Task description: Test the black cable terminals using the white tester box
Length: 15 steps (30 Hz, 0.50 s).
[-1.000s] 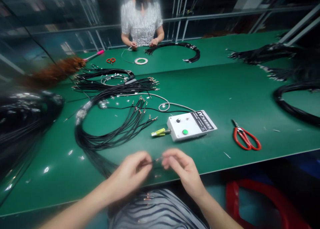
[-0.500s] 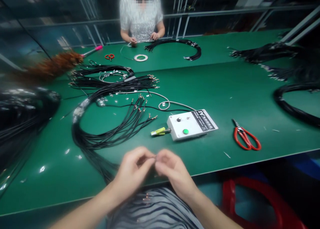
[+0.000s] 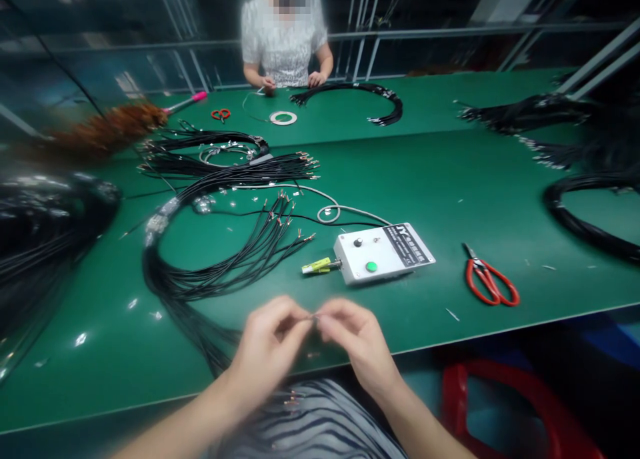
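Head view. Left hand (image 3: pixel 267 342) and right hand (image 3: pixel 357 342) meet fingertip to fingertip at 6 o'clock, over the near edge of the green table (image 3: pixel 450 185). Both are pinched nearly closed on a small metal-tipped wire end (image 3: pixel 314 319), a thin dark piece blurred too much to show detail. No container is in view; goods lie loose on the table. At 10 o'clock of the hands, a looped bundle of black wires (image 3: pixel 215 272) fans out copper-coloured tips. At 1 o'clock, a white control box (image 3: pixel 383 253) with a green button, a yellow-green clip (image 3: pixel 316 265) at its left end. At 3 o'clock, red scissors (image 3: pixel 487 282). At 12 o'clock, far across, another person (image 3: pixel 285 35) handles wires.
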Each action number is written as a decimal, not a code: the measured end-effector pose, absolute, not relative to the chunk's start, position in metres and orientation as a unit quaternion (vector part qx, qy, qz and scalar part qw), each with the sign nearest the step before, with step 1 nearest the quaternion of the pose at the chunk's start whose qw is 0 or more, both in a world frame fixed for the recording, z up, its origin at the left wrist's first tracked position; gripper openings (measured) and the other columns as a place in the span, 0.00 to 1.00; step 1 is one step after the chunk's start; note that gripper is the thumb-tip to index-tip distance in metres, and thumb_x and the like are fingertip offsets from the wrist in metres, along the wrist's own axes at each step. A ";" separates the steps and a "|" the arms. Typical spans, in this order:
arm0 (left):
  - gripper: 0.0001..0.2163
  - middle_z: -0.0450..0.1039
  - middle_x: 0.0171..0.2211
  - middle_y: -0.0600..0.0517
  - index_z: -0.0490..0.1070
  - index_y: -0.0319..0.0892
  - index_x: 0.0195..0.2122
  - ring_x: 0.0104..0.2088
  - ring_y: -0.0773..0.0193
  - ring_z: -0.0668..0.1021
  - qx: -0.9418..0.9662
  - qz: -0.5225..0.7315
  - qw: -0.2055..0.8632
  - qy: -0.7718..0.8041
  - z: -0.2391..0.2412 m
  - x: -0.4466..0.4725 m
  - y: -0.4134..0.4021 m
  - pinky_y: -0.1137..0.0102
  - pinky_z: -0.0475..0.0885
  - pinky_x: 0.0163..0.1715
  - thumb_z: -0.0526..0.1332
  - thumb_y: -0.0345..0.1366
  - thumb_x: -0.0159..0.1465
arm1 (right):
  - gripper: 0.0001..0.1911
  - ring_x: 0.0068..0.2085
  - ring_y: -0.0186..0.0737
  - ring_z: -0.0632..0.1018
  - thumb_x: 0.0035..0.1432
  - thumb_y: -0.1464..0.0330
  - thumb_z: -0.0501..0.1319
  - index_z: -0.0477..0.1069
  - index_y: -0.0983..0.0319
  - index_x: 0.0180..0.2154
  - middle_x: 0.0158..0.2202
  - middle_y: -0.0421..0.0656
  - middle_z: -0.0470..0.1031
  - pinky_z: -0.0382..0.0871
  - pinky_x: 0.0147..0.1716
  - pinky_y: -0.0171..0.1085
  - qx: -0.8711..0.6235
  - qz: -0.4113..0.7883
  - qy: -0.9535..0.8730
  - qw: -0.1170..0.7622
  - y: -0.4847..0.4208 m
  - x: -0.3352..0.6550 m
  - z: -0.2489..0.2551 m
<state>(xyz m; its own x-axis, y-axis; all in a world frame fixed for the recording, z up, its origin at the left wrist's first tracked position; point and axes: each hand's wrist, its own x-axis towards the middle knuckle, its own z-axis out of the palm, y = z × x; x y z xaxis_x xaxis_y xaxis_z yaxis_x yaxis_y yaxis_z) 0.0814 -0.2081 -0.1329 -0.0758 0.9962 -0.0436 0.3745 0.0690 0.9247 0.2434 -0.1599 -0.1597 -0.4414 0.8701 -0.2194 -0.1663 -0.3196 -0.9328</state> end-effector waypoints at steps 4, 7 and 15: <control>0.06 0.73 0.30 0.53 0.72 0.41 0.41 0.31 0.65 0.74 0.490 0.427 0.471 0.596 -0.136 0.081 -0.209 0.73 0.70 0.32 0.58 0.36 0.67 | 0.13 0.25 0.31 0.71 0.55 0.58 0.69 0.74 0.61 0.30 0.24 0.37 0.71 0.68 0.28 0.32 -0.389 0.718 -0.454 0.356 -0.160 0.235 -0.160; 0.10 0.72 0.34 0.50 0.71 0.41 0.48 0.36 0.64 0.76 0.485 0.436 0.509 0.562 -0.136 0.082 -0.206 0.72 0.72 0.36 0.56 0.35 0.68 | 0.14 0.24 0.32 0.71 0.56 0.57 0.67 0.73 0.61 0.31 0.22 0.36 0.69 0.68 0.27 0.32 -0.385 0.724 -0.457 0.345 -0.161 0.232 -0.159; 0.08 0.67 0.33 0.54 0.70 0.40 0.34 0.19 0.76 0.65 0.395 0.505 0.514 0.570 -0.144 0.089 -0.199 0.77 0.61 0.18 0.62 0.39 0.64 | 0.12 0.27 0.33 0.71 0.63 0.60 0.61 0.69 0.61 0.31 0.25 0.37 0.69 0.66 0.28 0.32 -0.406 0.618 -0.589 0.325 -0.158 0.238 -0.156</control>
